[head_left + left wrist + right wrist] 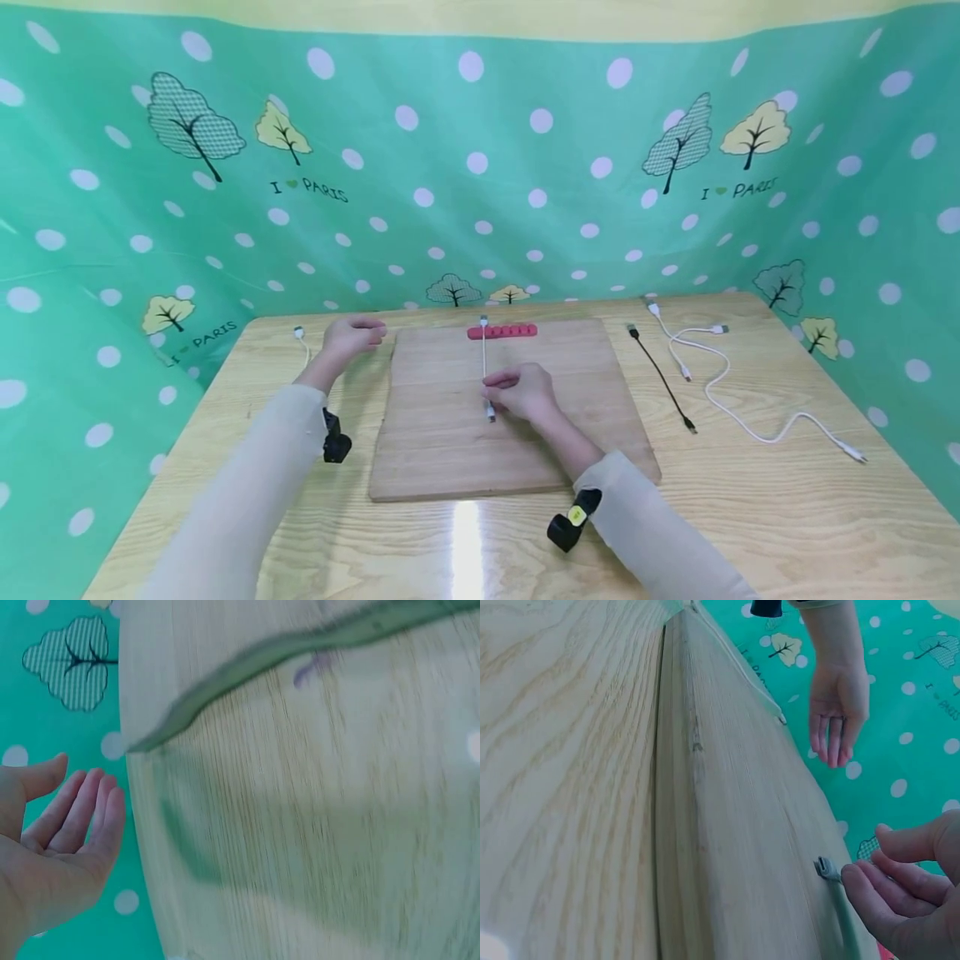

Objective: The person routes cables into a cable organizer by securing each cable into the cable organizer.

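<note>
A short white cable [484, 354] runs front to back over a wooden board [427, 450], its far end across the left part of a red cable holder [513, 331]. My right hand [525, 392] pinches the cable near its front plug [491, 412]; in the right wrist view the plug [826, 868] sticks out by the fingertips of my right hand [915, 889]. Off the board's back left corner hovers my left hand [351, 340], holding nothing. The left wrist view shows my left hand [71, 847] with relaxed, slightly bent fingers.
Another white cable [300, 335] lies left of the board, partly behind the left forearm. Right of the board are a black cable [660, 375] and white cables [720, 400]. A green polka-dot cloth [480, 167] stands around the table's back and sides.
</note>
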`<state>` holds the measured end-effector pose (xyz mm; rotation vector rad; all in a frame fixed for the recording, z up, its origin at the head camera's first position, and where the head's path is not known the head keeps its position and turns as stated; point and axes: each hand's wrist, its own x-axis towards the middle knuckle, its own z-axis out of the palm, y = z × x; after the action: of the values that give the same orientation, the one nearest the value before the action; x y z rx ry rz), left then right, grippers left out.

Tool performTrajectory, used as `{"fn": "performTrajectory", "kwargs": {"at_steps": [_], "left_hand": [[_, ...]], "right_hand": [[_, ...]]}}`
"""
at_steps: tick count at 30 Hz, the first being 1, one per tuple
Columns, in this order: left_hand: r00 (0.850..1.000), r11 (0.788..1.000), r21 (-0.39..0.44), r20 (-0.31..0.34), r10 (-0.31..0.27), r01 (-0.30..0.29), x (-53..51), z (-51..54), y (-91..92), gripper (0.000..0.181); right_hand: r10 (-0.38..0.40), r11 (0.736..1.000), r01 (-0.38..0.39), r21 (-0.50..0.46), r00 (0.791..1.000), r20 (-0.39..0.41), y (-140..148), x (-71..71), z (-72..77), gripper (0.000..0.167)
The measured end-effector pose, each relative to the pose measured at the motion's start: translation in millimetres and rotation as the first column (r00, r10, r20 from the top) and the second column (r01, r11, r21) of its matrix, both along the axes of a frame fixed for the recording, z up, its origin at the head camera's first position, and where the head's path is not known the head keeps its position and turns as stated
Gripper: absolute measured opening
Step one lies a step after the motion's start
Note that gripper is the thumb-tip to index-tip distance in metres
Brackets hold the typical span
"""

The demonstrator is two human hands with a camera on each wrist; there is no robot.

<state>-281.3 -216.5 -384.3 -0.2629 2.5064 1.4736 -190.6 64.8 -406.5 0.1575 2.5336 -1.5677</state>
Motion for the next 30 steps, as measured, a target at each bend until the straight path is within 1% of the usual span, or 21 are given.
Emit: {"fn": "performTrajectory", "kwargs": {"at_steps": [3, 6, 15, 18, 24, 28, 30], "left_hand": [[1.000, 1.000, -0.009, 0.003, -0.007, 0.007, 2.1, 1.4, -9.8, 0.045], [1.000, 1.000, -0.022, 0.002, 0.001, -0.001, 3.4, 2.9, -19.7, 0.046], [0.997, 0.995, -0.053, -0.001, 0.082, -0.081, 3.9, 6.1, -51.4, 0.047], [0.995, 0.993, -0.063, 0.007, 0.104, -0.103, 2.1, 7.4, -61.6, 0.047], [0.991, 0.989, -0.080, 0.033, 0.128, -0.125, -2.3, 8.5, -80.5, 0.049], [0.985, 0.984, -0.072, 0.045, 0.169, -0.166, -4.2, 7.6, -90.1, 0.052], [0.978, 0.977, -0.078, 0.049, 0.202, -0.198, -5.0, 6.3, -93.6, 0.053]], "right_hand": [[0.013, 1.000, -0.013, -0.006, 1.000, -0.007, -3, -1.1, -0.7, 0.016], [0.026, 0.999, -0.026, -0.024, 1.000, -0.001, -7, -2.3, -1.6, 0.018], [0.064, 0.997, -0.064, -0.031, 0.998, 0.006, -21, -2.8, -0.4, 0.019], [0.073, 0.996, -0.072, -0.043, 0.997, 0.005, -24, -3.2, 0.3, 0.019], [0.085, 0.994, -0.083, -0.076, 0.996, 0.022, -31, -2.6, 0.7, 0.019], [0.100, 0.991, -0.099, -0.086, 0.995, 0.015, -37, -2.6, 0.7, 0.019], [0.106, 0.990, -0.104, -0.091, 0.994, 0.016, -41, -2.8, 1.0, 0.019]]}}
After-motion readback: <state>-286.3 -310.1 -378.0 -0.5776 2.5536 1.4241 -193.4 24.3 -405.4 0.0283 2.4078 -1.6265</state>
